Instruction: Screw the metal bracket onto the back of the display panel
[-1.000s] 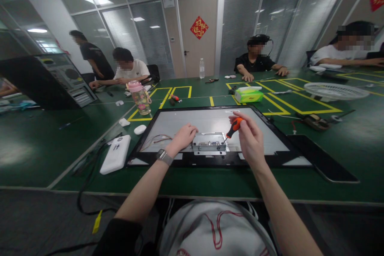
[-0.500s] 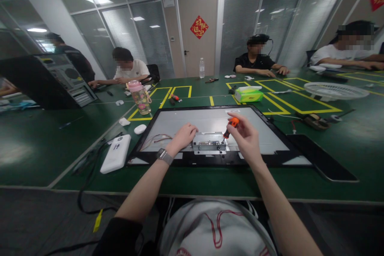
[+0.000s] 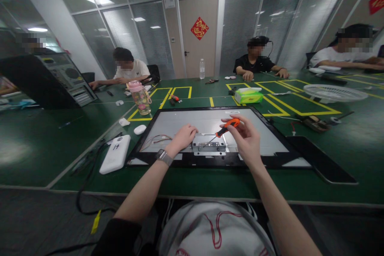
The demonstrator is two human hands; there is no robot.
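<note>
Screwdriver (image 3: 222,130) now flatter, tip further left

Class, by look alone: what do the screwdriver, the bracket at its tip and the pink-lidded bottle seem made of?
Screwdriver: orange and black handle, probably plastic or rubber, dull; the thin, straight shaft suggests metal.
Bracket: likely sheet metal, with bare silvery sheen and thin edges.
Pink-lidded bottle: see-through, smooth body, so probably plastic, possibly glass.

Green table (image 3: 39,148), beige door (image 3: 199,58), glass walls (image 3: 244,20)
</note>
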